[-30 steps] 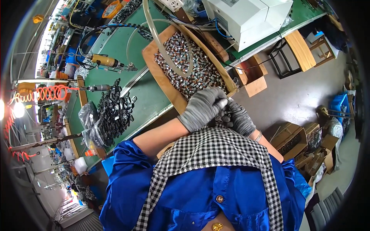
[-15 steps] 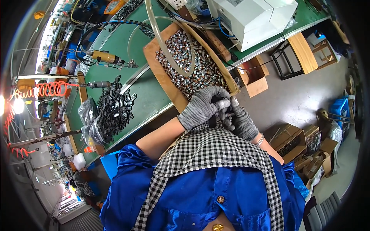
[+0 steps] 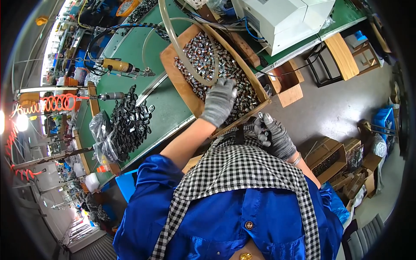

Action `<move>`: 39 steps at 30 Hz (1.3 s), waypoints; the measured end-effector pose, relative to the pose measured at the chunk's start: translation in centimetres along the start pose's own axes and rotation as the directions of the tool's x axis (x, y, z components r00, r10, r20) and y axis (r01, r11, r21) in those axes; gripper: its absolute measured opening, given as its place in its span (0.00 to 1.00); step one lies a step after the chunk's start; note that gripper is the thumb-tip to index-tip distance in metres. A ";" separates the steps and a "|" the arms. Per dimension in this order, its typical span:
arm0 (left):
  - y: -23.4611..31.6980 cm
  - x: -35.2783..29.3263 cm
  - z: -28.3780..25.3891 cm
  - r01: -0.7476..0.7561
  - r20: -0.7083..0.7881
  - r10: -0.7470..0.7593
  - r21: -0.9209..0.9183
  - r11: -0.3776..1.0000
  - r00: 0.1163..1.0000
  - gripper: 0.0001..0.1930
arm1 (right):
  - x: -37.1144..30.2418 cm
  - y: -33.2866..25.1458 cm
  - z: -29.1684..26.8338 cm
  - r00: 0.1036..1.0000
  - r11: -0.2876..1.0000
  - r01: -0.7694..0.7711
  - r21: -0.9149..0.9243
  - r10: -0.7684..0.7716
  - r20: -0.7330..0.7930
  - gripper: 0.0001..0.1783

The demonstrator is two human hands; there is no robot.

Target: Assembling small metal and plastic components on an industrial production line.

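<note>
My left hand (image 3: 220, 103), in a grey knit glove, reaches into a long brown cardboard box (image 3: 178, 74) filled with small shiny metal cylindrical parts (image 3: 203, 51). Its fingers are curled down at the surface of the pile, and whatever they pinch is hidden. Just outside the box's near corner, my right hand (image 3: 279, 138) is gloved the same way and closed. Small metal parts (image 3: 266, 133) show among its curled fingers, with a shiny end sticking out near the fingertips. A clear hose loops over the pile beside my left hand.
The green workbench (image 3: 173, 106) holds a heap of black plastic parts (image 3: 130, 115), a yellow air screwdriver (image 3: 117, 66) and a white machine (image 3: 281, 24). An orange coiled hose (image 3: 58, 100) hangs at left. Cardboard boxes (image 3: 324, 158) and a wooden-topped stool (image 3: 341, 56) stand on the floor at right.
My left hand has moved away from my right hand, forward and left into the box of metal parts. The right hand stays by the box corner, metal parts now showing in it.
</note>
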State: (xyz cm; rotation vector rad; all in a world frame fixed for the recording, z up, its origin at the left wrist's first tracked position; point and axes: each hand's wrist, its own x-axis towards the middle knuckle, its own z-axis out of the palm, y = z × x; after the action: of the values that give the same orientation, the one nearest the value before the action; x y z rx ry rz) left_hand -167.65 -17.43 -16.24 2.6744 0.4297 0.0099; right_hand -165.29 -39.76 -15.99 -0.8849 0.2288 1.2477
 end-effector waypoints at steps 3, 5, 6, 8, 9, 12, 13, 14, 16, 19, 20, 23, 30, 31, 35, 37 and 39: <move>-1.3 2.4 1.7 0.035 -0.009 -0.034 0.332 0.943 0.999 0.13 | -0.1 0.1 -0.1 1.000 1.000 -0.001 0.028 0.001 0.016 0.22; -1.9 3.7 2.6 0.023 -0.023 -0.014 0.448 0.894 1.000 0.15 | -0.2 0.0 0.0 1.000 1.000 0.007 0.013 -0.007 0.030 0.22; -2.0 4.2 2.7 0.017 -0.019 -0.010 0.449 0.893 1.000 0.15 | -0.3 0.0 0.0 0.999 1.000 0.011 0.006 -0.012 0.037 0.22; -2.4 4.7 2.7 -0.021 -0.008 0.029 0.482 0.876 1.000 0.14 | -0.4 0.0 -0.1 1.000 1.000 0.012 0.004 -0.013 0.028 0.22; -2.4 4.9 2.6 -0.040 -0.001 0.047 0.498 0.866 0.999 0.14 | -0.5 0.1 -0.2 1.000 1.000 0.011 -0.003 -0.011 0.021 0.23; -2.6 5.4 2.6 0.012 0.029 -0.028 0.460 0.888 0.999 0.14 | -0.6 0.2 -0.3 0.999 1.000 0.019 -0.001 -0.019 0.026 0.23; -2.7 5.5 2.6 0.043 0.041 -0.068 0.441 0.896 0.997 0.14 | -0.6 0.2 -0.3 0.999 1.000 0.028 0.002 -0.028 0.040 0.23; -2.8 5.5 2.6 0.040 0.044 -0.066 0.442 0.896 0.997 0.14 | -0.6 0.2 -0.3 0.998 0.999 0.036 0.005 -0.037 0.055 0.24; -3.2 5.4 2.7 0.042 0.032 -0.061 0.415 0.909 0.998 0.10 | -0.7 0.2 -0.4 0.998 0.999 0.040 0.001 -0.040 0.041 0.24; -4.2 5.4 3.3 0.061 0.014 -0.073 0.403 0.913 0.997 0.07 | -0.7 0.3 -0.4 0.999 0.999 0.042 -0.015 -0.042 0.020 0.24; -4.6 5.3 3.5 0.079 0.000 -0.087 0.404 0.911 0.996 0.06 | -0.7 0.4 -0.4 0.999 0.999 0.040 -0.012 -0.040 0.016 0.24; -5.3 5.2 3.8 0.116 -0.005 -0.125 0.418 0.901 0.992 0.06 | -0.7 0.4 -0.4 0.999 0.999 0.032 -0.007 -0.032 0.009 0.24; -4.7 4.4 2.7 0.169 0.039 -0.194 0.348 0.922 0.980 0.13 | -0.7 0.4 -0.4 0.999 0.999 0.043 -0.032 -0.043 0.011 0.23; -4.7 4.2 2.7 0.189 0.018 -0.209 0.355 0.916 0.978 0.14 | -0.7 0.4 -0.4 0.999 0.999 0.042 -0.032 -0.042 0.012 0.23; -4.6 3.7 2.5 0.242 -0.030 -0.249 0.373 0.896 0.968 0.17 | -0.6 0.6 -0.5 0.999 0.998 0.034 -0.048 -0.034 0.005 0.23; -4.5 3.6 2.2 0.264 -0.042 -0.269 0.390 0.882 0.962 0.16 | -0.5 0.7 -0.7 1.000 0.999 0.030 -0.037 -0.029 0.011 0.23; -5.1 3.2 2.3 0.268 -0.017 -0.282 0.368 0.890 0.959 0.16 | -0.5 0.7 -0.6 1.000 0.999 0.026 -0.034 -0.025 0.019 0.23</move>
State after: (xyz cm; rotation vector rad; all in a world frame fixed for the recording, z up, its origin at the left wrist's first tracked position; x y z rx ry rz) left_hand -165.90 -13.04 -20.58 2.9421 0.8735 -0.2271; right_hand -165.87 -40.51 -16.46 -0.9034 0.1813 1.2384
